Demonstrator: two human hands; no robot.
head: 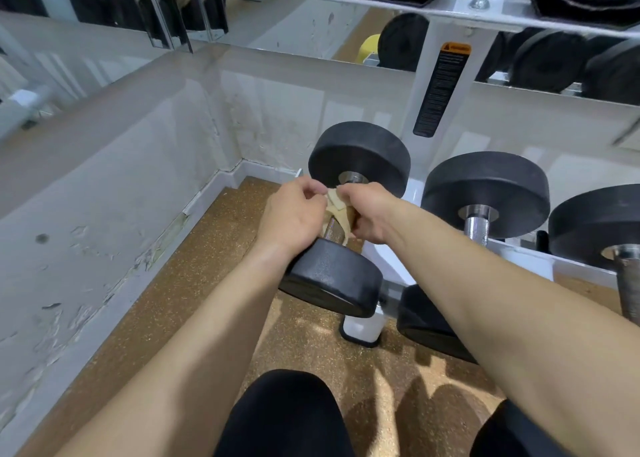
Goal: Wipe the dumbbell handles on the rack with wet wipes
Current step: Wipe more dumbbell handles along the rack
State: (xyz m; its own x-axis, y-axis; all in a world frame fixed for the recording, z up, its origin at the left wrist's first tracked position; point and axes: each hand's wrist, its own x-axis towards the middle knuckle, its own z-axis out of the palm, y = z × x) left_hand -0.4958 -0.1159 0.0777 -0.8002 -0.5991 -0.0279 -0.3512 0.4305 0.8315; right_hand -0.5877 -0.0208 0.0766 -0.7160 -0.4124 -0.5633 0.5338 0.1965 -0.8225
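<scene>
Our left hand [294, 214] and right hand [367, 214], either side, pinch beige wet wipe [337, 203] over knurled chrome dumbbell handle [334, 231]; axis runs away from us.

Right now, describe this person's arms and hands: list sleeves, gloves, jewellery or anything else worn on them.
Both arms are bare. The left forearm and right forearm show no sleeves as far as the frame's edge. The left hand and right hand wear no gloves, and no watch, bracelet or ring shows.

Tan wipe [337, 211] around racked dumbbell's handle [335, 230]
</scene>
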